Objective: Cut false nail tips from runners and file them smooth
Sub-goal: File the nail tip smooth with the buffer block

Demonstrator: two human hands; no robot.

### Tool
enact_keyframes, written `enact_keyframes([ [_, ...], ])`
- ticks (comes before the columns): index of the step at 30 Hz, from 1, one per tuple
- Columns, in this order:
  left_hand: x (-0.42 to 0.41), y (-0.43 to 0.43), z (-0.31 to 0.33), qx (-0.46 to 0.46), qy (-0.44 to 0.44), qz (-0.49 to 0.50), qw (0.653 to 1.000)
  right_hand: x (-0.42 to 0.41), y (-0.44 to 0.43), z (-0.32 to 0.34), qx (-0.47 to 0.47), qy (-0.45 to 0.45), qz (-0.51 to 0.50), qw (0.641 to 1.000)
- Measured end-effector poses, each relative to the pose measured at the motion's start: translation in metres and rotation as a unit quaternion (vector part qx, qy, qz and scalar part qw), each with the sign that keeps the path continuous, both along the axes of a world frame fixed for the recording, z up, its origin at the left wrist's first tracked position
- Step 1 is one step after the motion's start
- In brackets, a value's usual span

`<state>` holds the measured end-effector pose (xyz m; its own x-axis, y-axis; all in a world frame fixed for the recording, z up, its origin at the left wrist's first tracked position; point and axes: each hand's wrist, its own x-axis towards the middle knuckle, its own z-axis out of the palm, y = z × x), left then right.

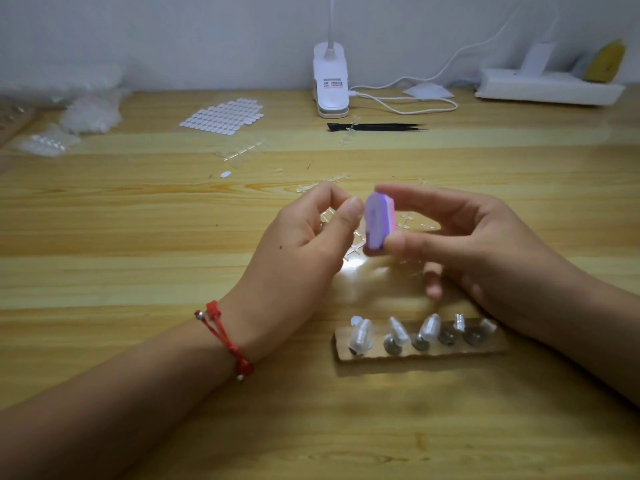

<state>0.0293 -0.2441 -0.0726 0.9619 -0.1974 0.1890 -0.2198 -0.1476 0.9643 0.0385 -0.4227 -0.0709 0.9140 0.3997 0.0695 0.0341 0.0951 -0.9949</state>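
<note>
Our hands (304,233) meet above the middle of the desk (138,209). The right hand (478,237) grips a small buffer block (375,221) between forefinger on top and thumb below. The block shows a lilac face with a pink layer behind it. The left hand's thumb and forefinger are pinched together right at the lilac face, the other fingers curled; we cannot tell whether a tip sits between them. Clear runners (356,251) lie on the desk under the hands. Nearer to us lies a brown holder strip (415,353) with a row of round metal studs (446,336). Clear pointed nail tips (362,336) stand on the three left studs. The two right ones show dark heads with small clear pieces just behind.
</note>
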Motion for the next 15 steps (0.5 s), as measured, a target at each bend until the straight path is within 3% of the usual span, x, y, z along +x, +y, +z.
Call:
enact_keyframes([
  [2,-0.0012,-0.0006,0.0006,0.009,-0.008,0.008,1.000,0.0013,-0.0014,-0.0005,0.005,0.004,-0.019,1.000],
  [5,-0.0013,-0.0012,0.0018,-0.013,0.003,0.033,0.999,0.0010,-0.0021,0.0019,-0.019,0.004,0.035,0.999],
  [10,-0.0016,-0.0016,0.0025,-0.037,0.018,0.039,0.998,0.0016,-0.0009,0.0011,0.016,0.014,-0.004,1.000],
  [15,-0.0004,-0.0009,0.0030,-0.053,0.029,0.059,0.996,0.0008,-0.0033,0.0055,-0.015,0.010,0.047,0.999],
])
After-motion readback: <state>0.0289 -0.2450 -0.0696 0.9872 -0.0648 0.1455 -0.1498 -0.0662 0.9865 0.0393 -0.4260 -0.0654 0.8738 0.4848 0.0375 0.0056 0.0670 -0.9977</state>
